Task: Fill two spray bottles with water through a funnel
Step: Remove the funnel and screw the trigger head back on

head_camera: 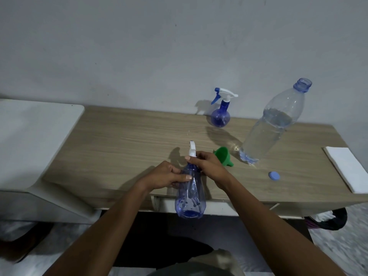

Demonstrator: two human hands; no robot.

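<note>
Two hands on one spray bottle (pixel 190 196), held over the near edge of the desk (pixel 123 136). Left hand (pixel 167 176) wraps the bottle's upper body; right hand (pixel 207 166) grips the neck under the white sprayer head (pixel 192 150). Green funnel (pixel 224 156) lies on its side just right of the hands. Water bottle (pixel 272 126), uncapped, partly full, stands beside it; blue cap (pixel 274 175) nearer. Second sprayer (pixel 221 112) stands far back by the wall. White cloth (pixel 348 168) at right edge.
</note>
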